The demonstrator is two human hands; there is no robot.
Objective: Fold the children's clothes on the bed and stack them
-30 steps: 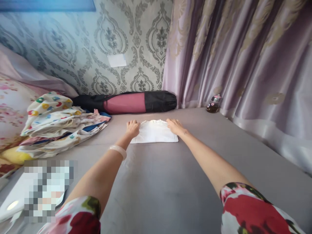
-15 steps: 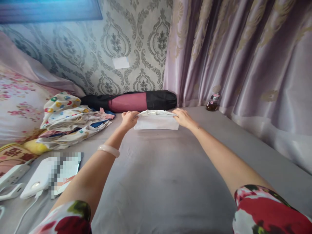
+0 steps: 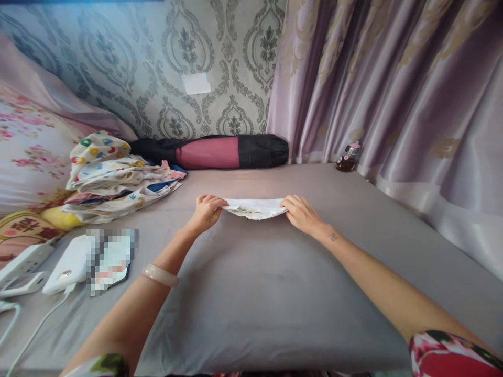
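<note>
A folded piece of white cloth (image 3: 255, 205) is stretched between my two hands, low over the grey bed sheet (image 3: 259, 293). Its near edge sags and looks crumpled, and I cannot tell what kind of garment or cloth it is. My left hand (image 3: 208, 209) pinches the cloth's left end, fingers closed over it. At the opposite end, my right hand (image 3: 302, 212) grips it the same way. A pale bangle (image 3: 160, 275) circles my left forearm.
On the left lie a pile of patterned clothes (image 3: 113, 173), a white power bank (image 3: 70, 264) with a cable, a phone (image 3: 112, 262) and a power strip (image 3: 27, 262). A black and pink rolled bag (image 3: 208, 152) lies along the wall. A bottle (image 3: 348, 157) stands beside the curtain (image 3: 377, 78).
Both hands have drawn the white cloth nearer to me, away from the rolled bag. The cloth, which hung down in front, now lies flatter and narrower. The view has tilted downward.
</note>
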